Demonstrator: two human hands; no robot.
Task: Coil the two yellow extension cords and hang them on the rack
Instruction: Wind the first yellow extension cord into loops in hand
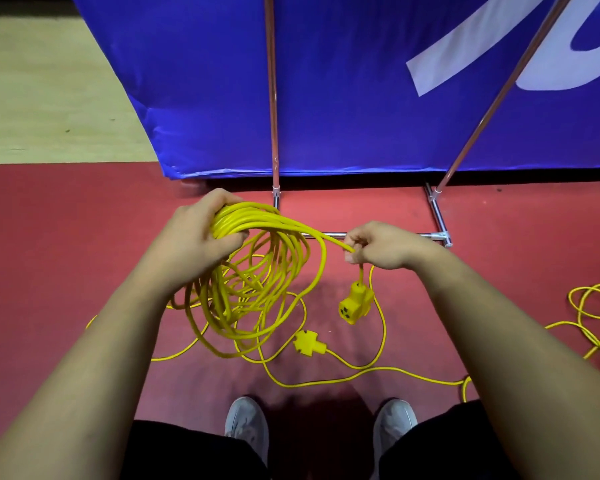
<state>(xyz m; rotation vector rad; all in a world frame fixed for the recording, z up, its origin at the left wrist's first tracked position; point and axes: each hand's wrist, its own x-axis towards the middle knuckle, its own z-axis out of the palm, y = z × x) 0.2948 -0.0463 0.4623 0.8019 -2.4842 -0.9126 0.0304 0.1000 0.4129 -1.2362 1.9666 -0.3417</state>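
Coil (236, 218) of yellow cord bunched at its top inside the curled left hand (194, 233), loops dangling uneven above the red floor (66, 237). Tail (326, 239) pinched between thumb and fingers of the right hand (381, 245), socket end (355, 303) hanging just below. Lay that last length over the bundle as one loop matching the rest, tuck the socket alongside, hold the left grip tight. Second cord (309, 342) loose on the floor; rack (272, 98) just ahead.
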